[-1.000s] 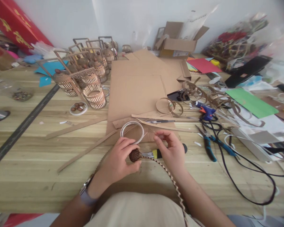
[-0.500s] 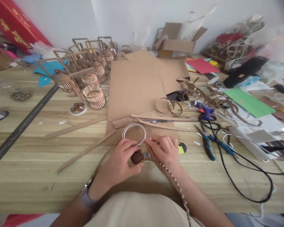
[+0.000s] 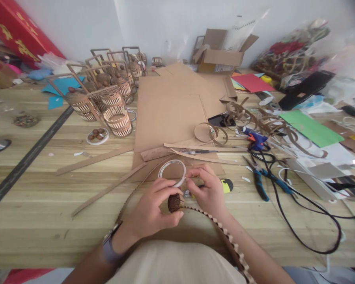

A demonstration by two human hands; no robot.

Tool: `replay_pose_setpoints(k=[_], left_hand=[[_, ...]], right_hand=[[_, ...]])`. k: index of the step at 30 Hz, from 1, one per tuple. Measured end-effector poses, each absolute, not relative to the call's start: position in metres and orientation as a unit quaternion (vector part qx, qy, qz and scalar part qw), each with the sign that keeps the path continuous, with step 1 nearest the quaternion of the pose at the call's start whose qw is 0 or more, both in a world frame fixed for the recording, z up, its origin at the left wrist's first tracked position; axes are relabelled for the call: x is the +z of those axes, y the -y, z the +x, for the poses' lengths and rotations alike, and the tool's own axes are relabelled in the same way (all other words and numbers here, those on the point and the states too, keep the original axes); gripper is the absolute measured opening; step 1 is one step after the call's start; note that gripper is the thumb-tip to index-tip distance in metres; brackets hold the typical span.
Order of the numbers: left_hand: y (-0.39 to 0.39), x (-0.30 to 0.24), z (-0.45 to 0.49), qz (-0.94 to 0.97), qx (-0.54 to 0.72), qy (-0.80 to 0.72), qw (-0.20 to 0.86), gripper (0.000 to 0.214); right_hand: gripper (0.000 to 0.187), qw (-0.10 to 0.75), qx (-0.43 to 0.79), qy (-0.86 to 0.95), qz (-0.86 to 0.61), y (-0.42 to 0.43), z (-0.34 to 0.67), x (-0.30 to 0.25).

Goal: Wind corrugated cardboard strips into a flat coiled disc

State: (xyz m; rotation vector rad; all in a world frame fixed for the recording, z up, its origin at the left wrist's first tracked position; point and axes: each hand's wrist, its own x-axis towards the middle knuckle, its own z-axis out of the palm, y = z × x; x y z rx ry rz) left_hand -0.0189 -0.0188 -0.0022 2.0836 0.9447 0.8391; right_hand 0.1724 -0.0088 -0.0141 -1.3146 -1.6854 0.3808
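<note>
My left hand (image 3: 154,207) is closed around a small tight coil of corrugated cardboard (image 3: 174,202), held between thumb and fingers. A long corrugated strip (image 3: 225,236) runs from the coil back toward my lap. My right hand (image 3: 208,189) is pinched at the edge of a white tape ring (image 3: 172,172), which my left fingertips also touch. Under my right hand lies a yellow and black utility knife (image 3: 226,185) on the wooden table (image 3: 47,205).
Flat cardboard sheets (image 3: 171,114) lie ahead, with cut strips (image 3: 100,157) around them. Woven cardboard lanterns (image 3: 112,106) stand at the back left. To the right are a blue glue gun (image 3: 254,138), blue pliers (image 3: 260,181), black cables (image 3: 313,221) and coloured paper (image 3: 310,128).
My right hand moved left from above the knife to the tape ring. The ring and the coil shifted a little right and nearer to me. More of the strip lies toward my lap.
</note>
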Motion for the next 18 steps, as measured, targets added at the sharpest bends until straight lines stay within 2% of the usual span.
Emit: replay_pose_setpoints(k=[6, 9, 14, 18], left_hand=[[0.022, 0.004, -0.018, 0.796, 0.361, -0.334, 0.354, 0.029], [0.019, -0.001, -0.020, 0.795, 0.365, -0.357, 0.328, 0.031], [0.011, -0.017, -0.023, 0.780, 0.322, -0.454, 0.287, 0.024], [0.012, -0.022, -0.023, 0.799, 0.311, -0.455, 0.241, 0.029]], right_hand=[[0.007, 0.577, 0.360, 0.494, -0.542, 0.000, 0.177, -0.016], [0.008, 0.617, 0.394, 0.400, -0.551, -0.008, 0.187, -0.022], [0.012, 0.634, 0.469, 0.366, -0.494, -0.009, 0.186, -0.025], [0.019, 0.617, 0.570, 0.335, -0.426, -0.002, 0.172, -0.023]])
